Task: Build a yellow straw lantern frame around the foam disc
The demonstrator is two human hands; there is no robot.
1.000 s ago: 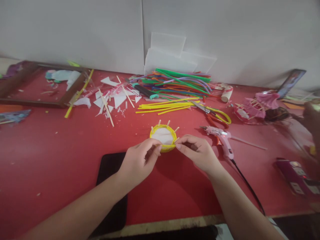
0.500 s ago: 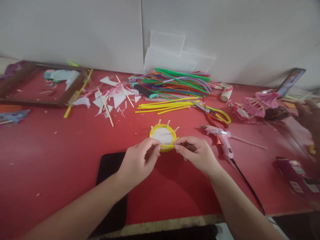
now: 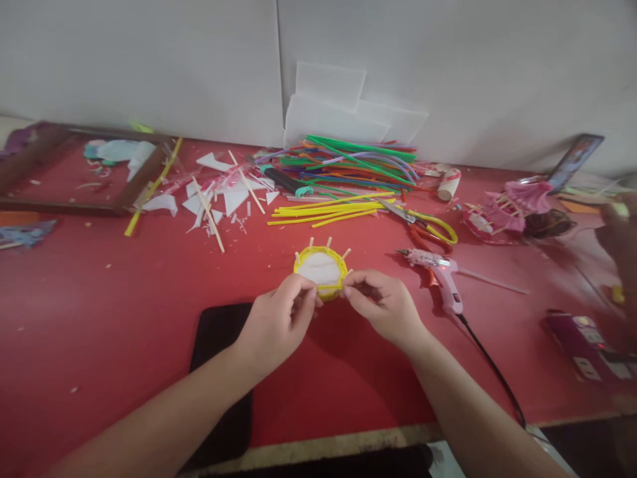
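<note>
Basket: the small round basket (image 3: 321,268) is in front of me, between my hands, over the red table (image 3: 149,318); I cannot tell whether it rests there or is slightly lifted.
Left hand: my left hand (image 3: 279,322) has thumb and forefinger together, pinched on the yellow strip (image 3: 329,287) at the near left of the rim.
Right hand: my right hand (image 3: 385,305) pinches the same strip at the near right, beside a stick.
Weight: very light, I judge, so a hard tug could drag the whole basket.
Yellow strip: probably soft and bendy, easy to kink; fingertip pressure should do.
Sticks: the short wooden sticks (image 3: 328,243) stand up around the rim, stiff but likely weak where they join; I would not lever on them.
White base: looks thin and could dent, so no thumb there.
Best hold: the yellow rim, between two sticks.
Glue gun: the pink glue gun (image 3: 442,265) lies to my right, apart from my fingers.
</note>
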